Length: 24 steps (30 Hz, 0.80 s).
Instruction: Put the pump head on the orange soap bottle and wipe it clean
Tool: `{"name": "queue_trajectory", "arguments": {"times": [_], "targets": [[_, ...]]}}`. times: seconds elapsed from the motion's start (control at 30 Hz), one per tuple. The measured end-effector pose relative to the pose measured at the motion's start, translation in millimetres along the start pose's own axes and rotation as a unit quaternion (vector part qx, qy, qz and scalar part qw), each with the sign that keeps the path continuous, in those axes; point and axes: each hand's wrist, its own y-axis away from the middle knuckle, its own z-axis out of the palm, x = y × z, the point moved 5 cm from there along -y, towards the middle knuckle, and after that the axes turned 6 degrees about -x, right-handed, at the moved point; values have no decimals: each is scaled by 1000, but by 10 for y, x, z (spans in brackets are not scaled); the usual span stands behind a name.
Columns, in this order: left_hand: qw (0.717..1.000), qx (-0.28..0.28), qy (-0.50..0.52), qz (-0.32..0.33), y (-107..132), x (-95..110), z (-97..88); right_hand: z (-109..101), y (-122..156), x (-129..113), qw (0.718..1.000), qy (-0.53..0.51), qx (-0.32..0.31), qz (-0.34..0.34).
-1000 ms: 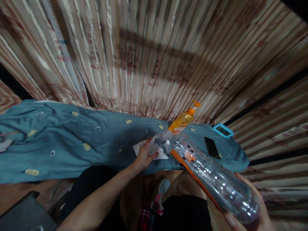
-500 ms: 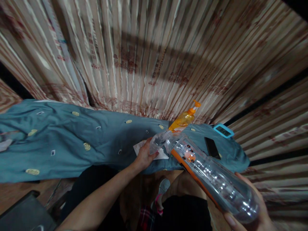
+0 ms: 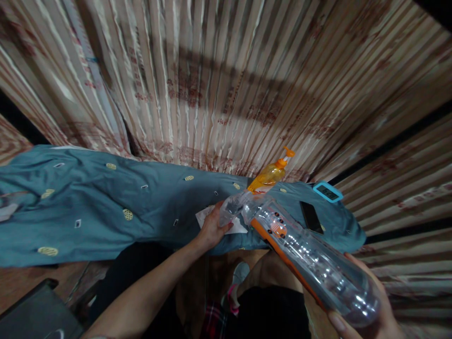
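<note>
My right hand (image 3: 376, 308) is wrapped round the base of a large clear plastic bottle (image 3: 310, 256) with an orange strip along its side. The bottle lies tilted, its neck end pointing up and left. In my left hand (image 3: 213, 229) is what looks like a clear plastic cup (image 3: 231, 208), tipped against the bottle's neck end. Whether any liquid passes between them I cannot tell. Behind the cup stands a pump bottle (image 3: 267, 178) of yellow-orange liquid with an orange pump top. White paper (image 3: 237, 228) lies under my left hand.
A dark phone (image 3: 311, 217) and a blue-framed digital clock (image 3: 328, 192) lie on the right of the teal patterned cloth (image 3: 151, 202). Pleated curtains (image 3: 212, 84) hang along the back and right. A dark box-like object (image 3: 38, 313) is at lower left.
</note>
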Motion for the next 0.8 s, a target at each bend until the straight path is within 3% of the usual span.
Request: {"name": "queue_trajectory", "arguments": {"times": [0.03,0.1,0.2,0.3,0.47,0.6,0.8], "targets": [[1000,-2,1,0,0,1,2,-21,-17,37,999,17,-12,-26],[1000,-5,0,2,0,1,3,-25,-33,80,984,73,-75,-141],[1000,-4,-7,0,2,-8,2,-109,-53,238,976,102,-76,-175],[1000,-1,-8,-2,-1,-27,7,-119,-42,276,978,100,-75,-168],[1000,-3,-2,-7,-3,-47,17,-92,-24,215,993,61,-34,-92],[1000,-4,-7,-10,-1,-29,15,-64,-32,140,980,97,-79,-156],[1000,1,-3,-7,-3,0,7,-103,-63,251,983,80,-73,-148]]}}
